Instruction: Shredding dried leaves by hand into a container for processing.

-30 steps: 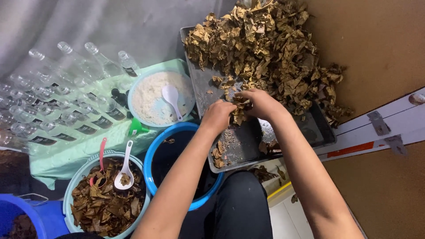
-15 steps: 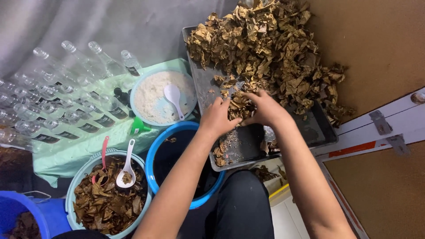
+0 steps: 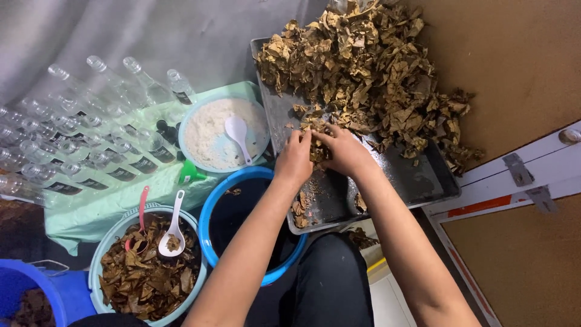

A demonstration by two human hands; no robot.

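A makeshift floor-level workshop for processing dried plant material by hand.

A metal tray (image 3: 417, 181) heaped with dry brown leaves (image 3: 369, 72) sits beside a bare board wall (image 3: 520, 54), with plastic bowls on the floor: one of white powder (image 3: 209, 130) with a spoon (image 3: 238, 134), one of leaf bits (image 3: 148, 278), and a blue basin (image 3: 242, 181). Rows of empty clear bottles (image 3: 78, 133) lie on a green cloth (image 3: 121, 200) near a green funnel (image 3: 189, 174).
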